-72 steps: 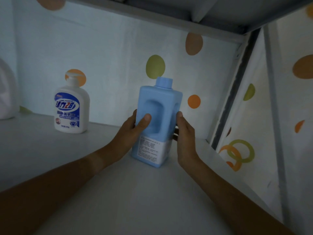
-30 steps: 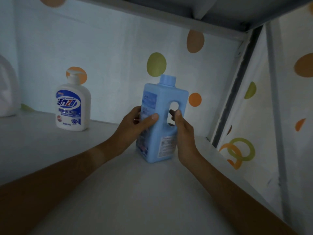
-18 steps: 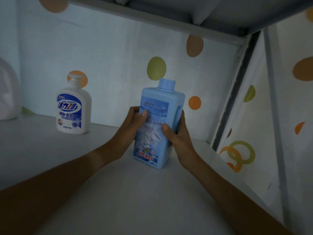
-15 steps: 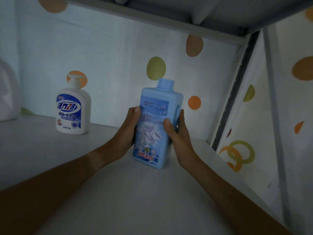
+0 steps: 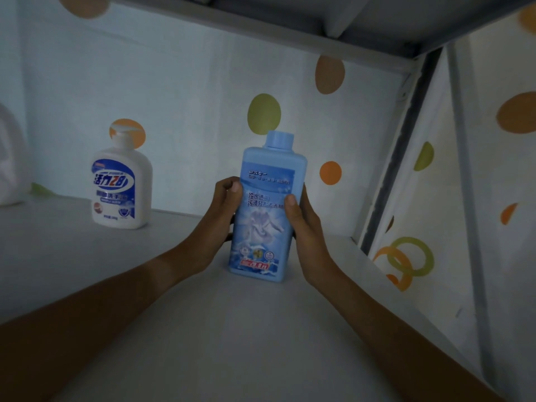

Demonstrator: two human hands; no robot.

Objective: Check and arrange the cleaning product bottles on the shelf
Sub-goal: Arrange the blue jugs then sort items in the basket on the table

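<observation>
Gripping blue bottle (image 5: 265, 210) upright: left hand (image 5: 222, 219), right hand (image 5: 304, 224) curled round sides

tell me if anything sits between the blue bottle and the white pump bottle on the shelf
Nothing visible does. The blue bottle, held by the left hand and right hand, and the white pump bottle have only bare shelf between them, apart from the left hand itself.

The light is dim and bluish. A pale fabric back wall (image 5: 179, 91) carries orange and green dots. A grey frame post (image 5: 394, 175) stands at the right corner, and a spotted side cover (image 5: 493, 198) hangs beside it. A grey board (image 5: 377, 21) lies overhead.
</observation>
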